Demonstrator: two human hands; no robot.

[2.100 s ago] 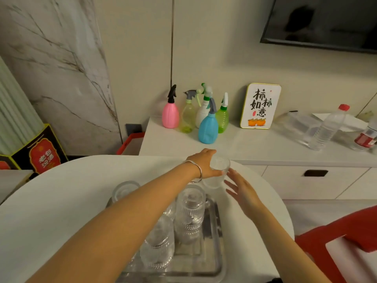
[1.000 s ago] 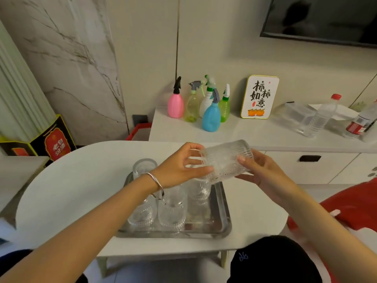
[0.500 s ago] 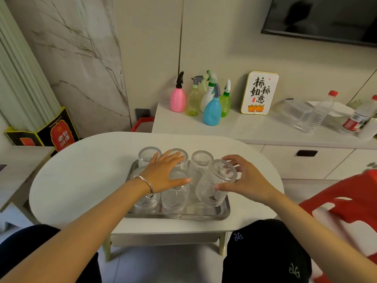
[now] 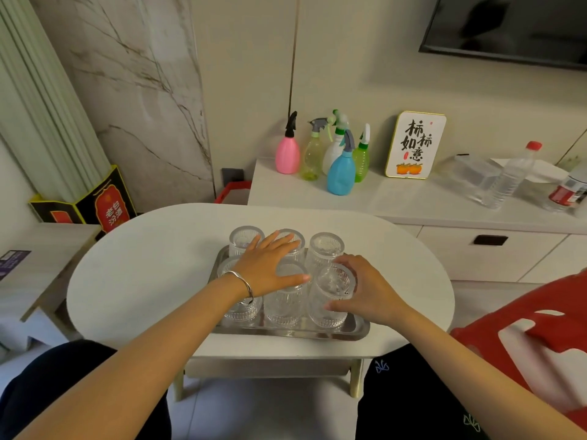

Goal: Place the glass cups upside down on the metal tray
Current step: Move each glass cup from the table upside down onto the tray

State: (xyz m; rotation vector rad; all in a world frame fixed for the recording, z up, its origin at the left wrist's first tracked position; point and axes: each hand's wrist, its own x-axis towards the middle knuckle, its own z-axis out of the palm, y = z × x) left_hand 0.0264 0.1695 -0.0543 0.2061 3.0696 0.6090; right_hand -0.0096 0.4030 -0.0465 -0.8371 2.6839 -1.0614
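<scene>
Half a second ago the front right glass cup (image 4: 332,296) leaned in the right hand (image 4: 370,289); now it stands straight, bottom up, on the metal tray (image 4: 357,330). That hand is wrapped around the cup, thumb low on the near side and fingers curled at the far side. The left hand (image 4: 270,266) is open and flat, lying across the tops of the middle cups, and a silver bracelet (image 4: 243,285) sits on its wrist.

Six glass cups (image 4: 325,249) are on the tray, three at the back and three at the front, all upside down and close together. The back left cup (image 4: 244,241) shows beside the left fingers.

The tray rests on a small white table (image 4: 143,265) with round ends. Behind it is a long white cabinet (image 4: 444,223) against a plain wall. Five spray bottles stand there in a bunch: a pink one (image 4: 287,154), a blue one (image 4: 341,173), and three that are green or white. Next to them is one sign (image 4: 414,144) with black writing and orange fruit. Farther right lie a clear plastic box (image 4: 470,173) and two water bottles, one with a red cap (image 4: 508,179); I cannot tell what the box holds. A dark screen (image 4: 508,27) hangs on the wall. A red chair (image 4: 540,338) is at the right.
</scene>
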